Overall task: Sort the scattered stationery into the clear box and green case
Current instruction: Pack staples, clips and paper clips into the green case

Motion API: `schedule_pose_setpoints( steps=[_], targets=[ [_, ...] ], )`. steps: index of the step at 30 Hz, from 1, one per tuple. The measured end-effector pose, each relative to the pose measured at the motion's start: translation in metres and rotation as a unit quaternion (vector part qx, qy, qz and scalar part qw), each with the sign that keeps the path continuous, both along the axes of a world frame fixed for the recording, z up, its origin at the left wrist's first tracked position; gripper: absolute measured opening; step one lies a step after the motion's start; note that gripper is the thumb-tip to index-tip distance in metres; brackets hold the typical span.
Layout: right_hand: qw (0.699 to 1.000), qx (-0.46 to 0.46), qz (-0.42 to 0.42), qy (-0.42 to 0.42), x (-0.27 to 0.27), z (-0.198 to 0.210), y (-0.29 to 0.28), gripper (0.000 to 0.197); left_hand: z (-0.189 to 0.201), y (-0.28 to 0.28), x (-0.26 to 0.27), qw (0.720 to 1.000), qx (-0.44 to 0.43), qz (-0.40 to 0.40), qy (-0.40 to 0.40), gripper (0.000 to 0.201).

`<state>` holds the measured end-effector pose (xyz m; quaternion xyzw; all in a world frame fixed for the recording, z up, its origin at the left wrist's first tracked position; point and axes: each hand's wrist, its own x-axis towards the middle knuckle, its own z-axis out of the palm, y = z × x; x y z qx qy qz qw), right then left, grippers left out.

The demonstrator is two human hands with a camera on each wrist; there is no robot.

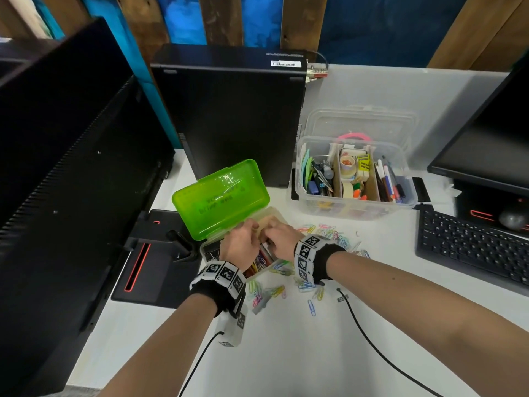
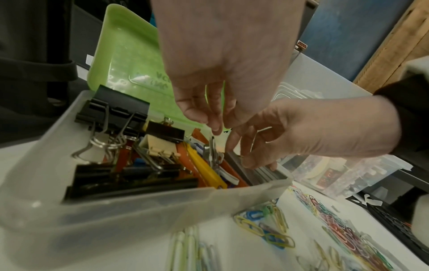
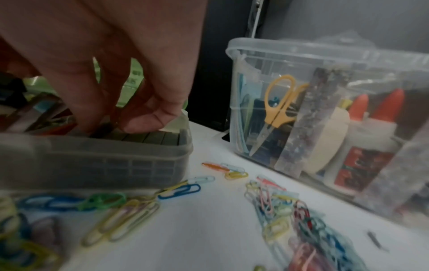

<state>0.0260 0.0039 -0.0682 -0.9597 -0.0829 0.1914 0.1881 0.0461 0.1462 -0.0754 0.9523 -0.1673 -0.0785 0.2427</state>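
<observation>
Staple strips [image 2: 260, 169] in green case [image 2: 130, 55], under right grip [image 2: 255, 161] fingertips.

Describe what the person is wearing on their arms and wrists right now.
Both forearms are bare, without sleeves. The left wrist and right wrist each carry a black fabric band ringed with white blocks printed with black square markers. A thin black cable trails from each band across the white desk.

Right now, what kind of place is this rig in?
Most likely an office computer desk. A black tower PC stands at the back, a keyboard lies on the right, and monitors flank a white desktop strewn with paper clips.
</observation>
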Motion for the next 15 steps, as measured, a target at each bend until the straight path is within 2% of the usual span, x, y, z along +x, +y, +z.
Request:
schedule_pose_setpoints(
  steps=[3,11,15],
  targets=[
    [1.0,-0.017,0.012,-0.011,-0.0017,-0.0027,-0.0016,0.019,-0.0015,0.0017,-0.0005,1.0,0.004,0.003,0.001,0.022],
    [0.999,-0.03,-0.007,-0.016,-0.0028,-0.0055,0.0018,0.026,-0.0023,-0.0017,-0.0014,1.0,0.009,-0.006,-0.016,0.022],
    [0.999,-0.041,-0.005,-0.03,-0.0078,-0.0042,-0.0004,0.023,-0.0001,-0.0069,-0.0027,1.0,0.021,-0.006,-0.014,0.023]
  ],
)
